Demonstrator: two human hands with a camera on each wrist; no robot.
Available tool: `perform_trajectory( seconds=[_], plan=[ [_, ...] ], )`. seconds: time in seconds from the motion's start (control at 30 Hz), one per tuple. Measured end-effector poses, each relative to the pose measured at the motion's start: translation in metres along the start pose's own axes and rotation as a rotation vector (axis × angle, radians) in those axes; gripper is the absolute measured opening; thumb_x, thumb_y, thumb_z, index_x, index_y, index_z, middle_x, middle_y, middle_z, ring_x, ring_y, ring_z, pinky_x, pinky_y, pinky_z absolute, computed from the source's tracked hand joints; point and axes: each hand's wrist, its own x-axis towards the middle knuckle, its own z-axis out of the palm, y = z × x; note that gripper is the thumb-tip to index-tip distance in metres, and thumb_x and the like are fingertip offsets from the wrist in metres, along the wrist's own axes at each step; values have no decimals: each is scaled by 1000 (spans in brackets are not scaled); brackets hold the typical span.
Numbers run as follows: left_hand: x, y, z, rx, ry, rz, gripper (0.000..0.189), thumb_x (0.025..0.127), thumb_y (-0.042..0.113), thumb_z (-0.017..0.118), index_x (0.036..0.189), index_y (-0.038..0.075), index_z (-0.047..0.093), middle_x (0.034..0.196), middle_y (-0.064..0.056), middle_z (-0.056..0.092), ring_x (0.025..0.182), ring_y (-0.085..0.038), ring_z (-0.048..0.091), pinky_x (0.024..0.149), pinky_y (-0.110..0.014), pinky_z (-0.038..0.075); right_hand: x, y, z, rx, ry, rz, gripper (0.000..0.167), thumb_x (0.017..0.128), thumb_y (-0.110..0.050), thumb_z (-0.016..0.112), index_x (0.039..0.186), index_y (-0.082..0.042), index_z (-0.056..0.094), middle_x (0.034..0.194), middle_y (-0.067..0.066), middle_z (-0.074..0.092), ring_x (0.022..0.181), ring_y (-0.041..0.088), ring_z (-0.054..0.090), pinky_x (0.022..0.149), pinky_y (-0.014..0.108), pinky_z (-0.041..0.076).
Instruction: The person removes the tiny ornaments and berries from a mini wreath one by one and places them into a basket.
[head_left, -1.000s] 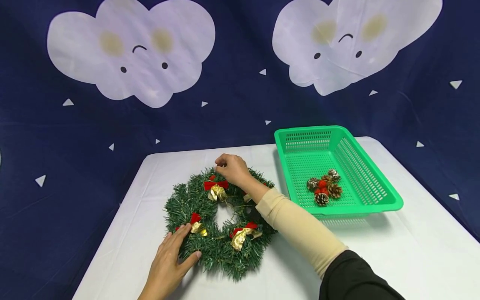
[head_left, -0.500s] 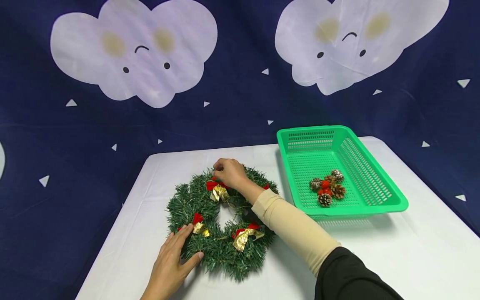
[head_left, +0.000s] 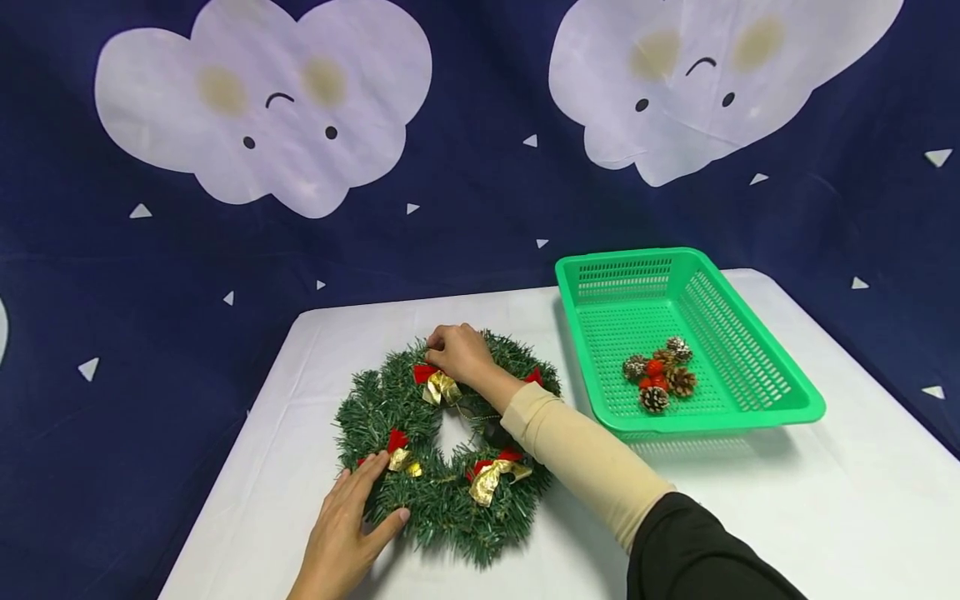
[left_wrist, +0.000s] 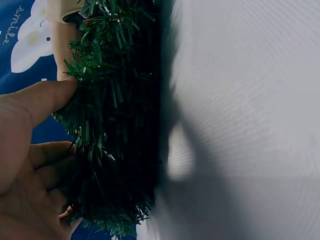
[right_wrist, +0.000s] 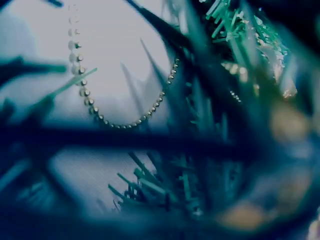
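Observation:
A green tinsel wreath (head_left: 375,408) with red-and-gold bows lies on the white table. My left hand (head_left: 341,517) rests on its near left edge, fingers extended and thumb spread. In the left wrist view the left thumb (left_wrist: 55,95) touches the green tinsel (left_wrist: 110,100). At the wreath's back my right hand (head_left: 461,354) has its fingers curled and bunched just above a bow (head_left: 438,383). They pinch at a small red decoration seen there earlier, now hidden behind them. The right wrist view shows blurred tinsel and a gold bead string (right_wrist: 125,126), with no fingertips plain.
A green plastic basket (head_left: 750,423) stands at the back right of the white table (head_left: 757,517). Inside it lie several pine cones (head_left: 681,382) and red berries (head_left: 655,375). A dark blue cloth with clouds (head_left: 262,117) hangs behind the table.
My right hand has moved down closer to the wreath, and its fingers now cover the small red decoration. The left hand stays on the near left edge. The view has shifted slightly.

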Motion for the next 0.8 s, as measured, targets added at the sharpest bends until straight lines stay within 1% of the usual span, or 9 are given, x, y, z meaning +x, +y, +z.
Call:
perform_trajectory(
  seconds=[0.13,0.27,0.33,0.37,0.5,0.67,0.8],
  plan=[
    [0,0,1,-4,-10,-12,74,78,40,74,140,12,46,140,-10,52,130,-32,47,110,-48,27,0,1,4,-38,9,-4,21,89,-29,65,106,-19,70,97,-2,73,91,18,58,85,34,50],
    [-1,-1,2,-2,-11,-27,74,77,40,74,141,13,46,141,-9,51,131,-31,47,115,-37,22,1,2,7,-75,15,-3,20,88,-29,65,104,-19,71,95,-3,73,87,17,56,79,32,50],
    [0,-1,2,-6,-19,-37,75,78,40,74,141,13,45,142,-8,50,132,-30,46,116,-36,21,1,2,7,-99,18,0,20,88,-29,66,104,-19,72,94,-4,73,86,17,56,78,31,50],
    [0,-1,2,-8,-25,-43,75,78,41,74,141,13,45,142,-8,50,132,-30,45,116,-36,21,1,2,8,-111,16,1,20,88,-29,66,104,-19,72,93,-4,73,86,17,56,78,31,50],
    [0,-2,2,-10,-37,-56,76,78,41,74,142,13,44,143,-9,49,133,-30,44,113,-44,24,1,3,8,-139,5,-11,19,88,-28,66,104,-19,71,93,-4,72,87,17,56,77,31,50],
    [1,-1,2,-4,-34,-51,76,77,40,74,141,12,44,143,-9,49,133,-30,44,112,-47,25,0,4,9,-157,-8,-22,20,88,-28,66,105,-19,71,95,-4,72,89,18,57,75,31,51],
    [1,-1,2,2,-24,-43,76,77,39,75,141,12,45,142,-10,50,132,-30,45,111,-47,26,1,4,9,-185,-9,-29,19,89,-29,65,105,-21,71,96,-4,72,90,18,57,75,31,51]
  ],
)
